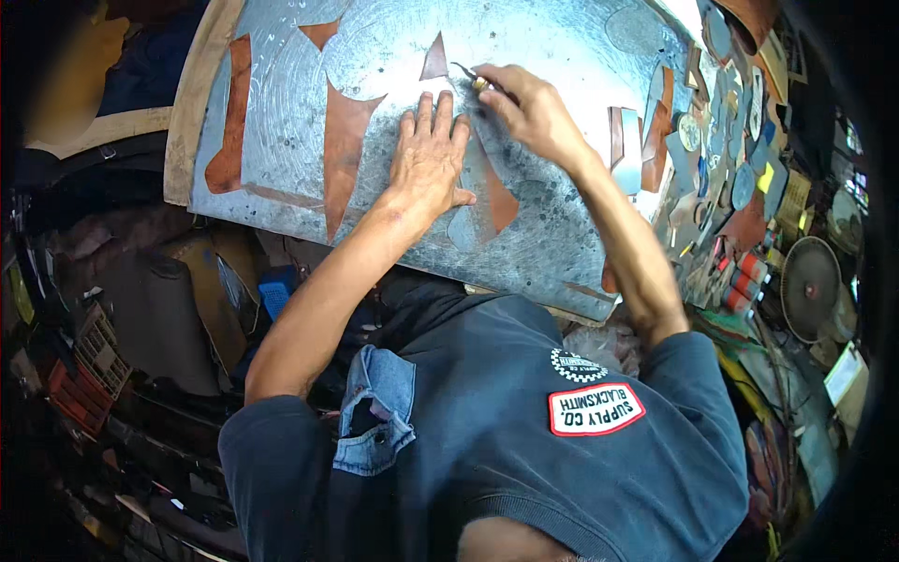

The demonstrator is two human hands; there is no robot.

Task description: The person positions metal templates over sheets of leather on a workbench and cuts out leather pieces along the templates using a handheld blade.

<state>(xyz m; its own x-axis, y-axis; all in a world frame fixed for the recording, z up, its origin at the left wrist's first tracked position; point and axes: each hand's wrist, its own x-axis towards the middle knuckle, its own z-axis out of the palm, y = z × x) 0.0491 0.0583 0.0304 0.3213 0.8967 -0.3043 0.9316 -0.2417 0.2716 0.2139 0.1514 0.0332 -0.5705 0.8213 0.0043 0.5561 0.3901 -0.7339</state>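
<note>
My left hand (431,155) lies flat on a scratched grey metal work surface (290,112), fingers stretched out. Just beyond its fingertips is a small brown triangular leather scrap (436,58). To its right, my right hand (538,112) is closed around a small knife (481,83) whose thin curved blade points left, close to that scrap. Below and right of the left hand, a brown leather piece (503,201) adjoins a rounded grey shape (464,230); what lies under the palm is hidden. A long leather piece (348,140) is left of my left hand.
Another leather strip (229,122) lies by the wooden left edge (180,140); a small scrap (320,35) is at the back. Dark and brown pieces (632,140) sit right. Farther right are many flat templates (743,187), red spools (746,283) and a round fan (810,288).
</note>
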